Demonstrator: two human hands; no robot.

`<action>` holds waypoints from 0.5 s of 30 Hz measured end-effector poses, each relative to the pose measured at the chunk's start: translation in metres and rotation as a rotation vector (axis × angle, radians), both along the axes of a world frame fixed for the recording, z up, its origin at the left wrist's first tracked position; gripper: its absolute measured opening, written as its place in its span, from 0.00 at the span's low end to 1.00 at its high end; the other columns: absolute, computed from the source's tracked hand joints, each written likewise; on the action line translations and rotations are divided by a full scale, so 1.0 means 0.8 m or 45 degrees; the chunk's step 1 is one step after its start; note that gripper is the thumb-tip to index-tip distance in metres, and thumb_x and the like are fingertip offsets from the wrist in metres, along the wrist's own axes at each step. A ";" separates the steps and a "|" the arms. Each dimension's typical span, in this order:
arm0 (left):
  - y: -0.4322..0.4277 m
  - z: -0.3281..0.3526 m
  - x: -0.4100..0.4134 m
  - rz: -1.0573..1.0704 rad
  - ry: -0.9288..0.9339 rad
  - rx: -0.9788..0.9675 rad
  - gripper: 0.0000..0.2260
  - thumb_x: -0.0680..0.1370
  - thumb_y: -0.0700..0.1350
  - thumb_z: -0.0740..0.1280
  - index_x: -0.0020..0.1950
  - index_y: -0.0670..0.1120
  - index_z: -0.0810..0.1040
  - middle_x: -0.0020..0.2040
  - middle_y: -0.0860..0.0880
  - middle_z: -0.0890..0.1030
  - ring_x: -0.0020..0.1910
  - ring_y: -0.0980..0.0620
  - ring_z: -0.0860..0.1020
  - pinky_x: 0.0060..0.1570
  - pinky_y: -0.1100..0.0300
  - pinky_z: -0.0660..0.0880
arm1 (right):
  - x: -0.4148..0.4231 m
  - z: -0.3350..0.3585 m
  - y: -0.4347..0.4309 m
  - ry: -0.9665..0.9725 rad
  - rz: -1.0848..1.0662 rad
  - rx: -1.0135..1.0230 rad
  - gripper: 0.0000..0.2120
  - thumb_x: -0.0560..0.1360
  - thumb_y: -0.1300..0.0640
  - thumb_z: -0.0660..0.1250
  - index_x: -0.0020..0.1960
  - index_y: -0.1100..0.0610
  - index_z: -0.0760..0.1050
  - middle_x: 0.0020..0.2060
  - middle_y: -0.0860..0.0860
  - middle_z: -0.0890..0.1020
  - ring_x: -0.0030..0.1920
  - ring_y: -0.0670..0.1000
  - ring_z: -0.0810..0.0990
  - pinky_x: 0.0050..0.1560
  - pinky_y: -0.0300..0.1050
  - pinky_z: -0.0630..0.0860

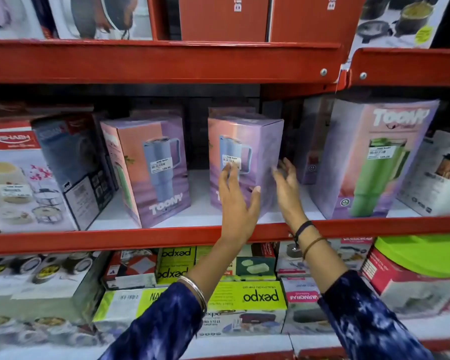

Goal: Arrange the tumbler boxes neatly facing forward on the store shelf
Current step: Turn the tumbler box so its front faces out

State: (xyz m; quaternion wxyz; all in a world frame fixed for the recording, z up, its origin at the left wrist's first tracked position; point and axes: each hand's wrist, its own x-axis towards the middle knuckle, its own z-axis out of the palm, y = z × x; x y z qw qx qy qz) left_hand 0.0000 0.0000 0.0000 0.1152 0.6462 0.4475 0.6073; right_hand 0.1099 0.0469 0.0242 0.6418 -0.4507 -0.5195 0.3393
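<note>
Shelf: red metal store shelf (166, 239), its white deck carrying three tumbler boxes in a row.
Middle tumbler box: purple-pink box (255, 152) picturing a blue tumbler, standing upright at the centre of the view, turned so a corner edge points outward.
Left hand: left hand (238, 203), fingers spread, lying flat on the front face of the middle box, fingertips over its price sticker; nothing is pinched.
Right hand: right hand (287, 183), at 3 o'clock from the left hand, fingers spread and loosely curved beside the box's right face; motion blur makes it hard to say whether it touches the card.
Left tumbler box: blue-tumbler box (153, 172) at 9 o'clock from the middle box, apart from it, angled with a corner forward.
Right tumbler box: green-tumbler box (369, 162) at 3 o'clock, nearest the camera, leaning slightly.
Neighbour: white kettle box (437, 175) just beside the green-tumbler box.
Below: lime pexpo boxes (244, 294) at 6 o'clock on the lower shelf.
</note>
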 end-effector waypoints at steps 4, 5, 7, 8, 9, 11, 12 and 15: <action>-0.008 -0.004 0.008 -0.029 -0.218 -0.130 0.29 0.77 0.49 0.64 0.75 0.48 0.56 0.76 0.46 0.55 0.76 0.50 0.54 0.74 0.46 0.58 | 0.007 -0.006 0.009 -0.131 0.189 -0.002 0.16 0.79 0.57 0.58 0.67 0.56 0.67 0.63 0.50 0.75 0.59 0.41 0.75 0.65 0.41 0.70; -0.008 -0.005 0.007 -0.037 -0.245 -0.139 0.29 0.77 0.49 0.64 0.75 0.49 0.56 0.76 0.48 0.55 0.76 0.51 0.53 0.74 0.46 0.59 | 0.009 -0.010 0.012 -0.135 0.196 0.014 0.15 0.79 0.57 0.58 0.66 0.56 0.69 0.62 0.50 0.76 0.58 0.41 0.75 0.64 0.41 0.71; -0.006 -0.003 0.003 -0.037 -0.285 -0.140 0.28 0.77 0.49 0.64 0.75 0.49 0.57 0.75 0.48 0.57 0.76 0.52 0.56 0.73 0.45 0.60 | 0.011 -0.014 0.011 -0.143 0.151 0.058 0.17 0.78 0.56 0.60 0.66 0.58 0.69 0.63 0.52 0.76 0.60 0.46 0.76 0.64 0.45 0.72; -0.004 0.001 -0.002 -0.037 -0.289 -0.130 0.28 0.77 0.49 0.65 0.75 0.48 0.59 0.74 0.48 0.59 0.75 0.51 0.58 0.72 0.45 0.62 | 0.011 -0.011 0.007 -0.155 0.124 0.085 0.19 0.78 0.55 0.61 0.67 0.58 0.69 0.64 0.54 0.76 0.63 0.49 0.75 0.66 0.48 0.72; -0.002 0.005 -0.006 -0.047 -0.288 -0.121 0.27 0.77 0.48 0.65 0.74 0.48 0.60 0.74 0.48 0.61 0.74 0.52 0.60 0.71 0.45 0.64 | 0.011 -0.011 0.006 -0.153 0.111 0.113 0.20 0.77 0.55 0.62 0.67 0.58 0.69 0.65 0.55 0.76 0.64 0.51 0.75 0.66 0.50 0.72; 0.001 0.014 -0.017 -0.063 -0.277 -0.091 0.26 0.76 0.47 0.67 0.72 0.47 0.63 0.71 0.48 0.65 0.71 0.53 0.64 0.70 0.49 0.65 | 0.010 -0.007 -0.002 -0.140 0.104 0.155 0.20 0.77 0.55 0.63 0.67 0.57 0.69 0.63 0.55 0.78 0.63 0.52 0.76 0.64 0.50 0.74; 0.003 0.020 -0.024 -0.067 -0.276 -0.076 0.25 0.75 0.45 0.68 0.70 0.48 0.65 0.69 0.50 0.67 0.69 0.55 0.66 0.69 0.53 0.66 | 0.007 -0.004 -0.008 -0.153 0.088 0.179 0.19 0.76 0.55 0.64 0.66 0.56 0.70 0.62 0.55 0.78 0.62 0.52 0.77 0.62 0.50 0.76; 0.012 0.033 -0.050 -0.127 -0.294 -0.090 0.24 0.72 0.48 0.69 0.67 0.57 0.65 0.67 0.53 0.70 0.67 0.56 0.70 0.68 0.53 0.68 | -0.001 0.001 -0.021 -0.170 0.057 0.255 0.15 0.76 0.54 0.66 0.62 0.50 0.72 0.60 0.52 0.79 0.60 0.51 0.78 0.59 0.51 0.78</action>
